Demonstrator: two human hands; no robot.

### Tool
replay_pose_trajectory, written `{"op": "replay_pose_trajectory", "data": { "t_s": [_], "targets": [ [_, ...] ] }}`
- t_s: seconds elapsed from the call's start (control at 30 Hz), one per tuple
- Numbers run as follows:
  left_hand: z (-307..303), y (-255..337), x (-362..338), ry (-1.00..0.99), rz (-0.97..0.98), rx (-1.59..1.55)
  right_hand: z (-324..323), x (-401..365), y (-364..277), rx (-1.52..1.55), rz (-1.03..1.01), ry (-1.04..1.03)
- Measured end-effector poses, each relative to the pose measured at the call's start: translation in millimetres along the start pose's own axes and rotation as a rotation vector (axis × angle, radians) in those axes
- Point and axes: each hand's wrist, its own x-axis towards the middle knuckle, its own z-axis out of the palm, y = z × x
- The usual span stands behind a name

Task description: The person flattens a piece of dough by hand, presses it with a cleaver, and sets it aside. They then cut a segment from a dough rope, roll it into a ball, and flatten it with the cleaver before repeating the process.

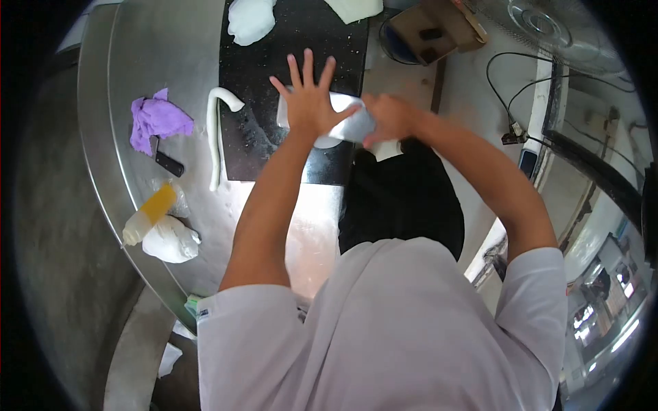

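On the black board (243, 147), a wide shiny metal blade (354, 126) lies under and beside my hands. My left hand (310, 106) is spread, its fingers apart, over the left part of the blade. At the blade's right end my right hand (389, 118) is closed around it; the part inside the fingers is hidden. A piece of white dough (329, 142) shows partly below the blade. Along the board's left edge lies a long white dough strip (214, 137), its top end bent over onto the board.
A larger white dough lump (251, 19) sits at the board's far end. Left on the metal table are a purple cloth (161, 120), a black-handled tool (169, 164), a yellow bottle (157, 204) and a white bag (171, 241). A cardboard box (428, 31) and cables (510, 116) are at right.
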Motion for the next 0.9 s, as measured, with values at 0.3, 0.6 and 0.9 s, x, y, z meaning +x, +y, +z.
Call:
{"op": "replay_pose_trajectory", "data": {
  "t_s": [0.3, 0.6, 0.9],
  "targets": [
    [3, -2, 45, 0.062, -0.104, 0.091, -44, 28, 32, -0.231, -0.179, 0.187],
    [14, 22, 25, 0.017, 0.003, 0.035, -1, -4, 53, -0.176, -0.200, 0.191],
    [11, 1, 17, 0.023, 0.039, -0.007, -14, 11, 15, -0.088, 0.017, -0.028]
  ]
}}
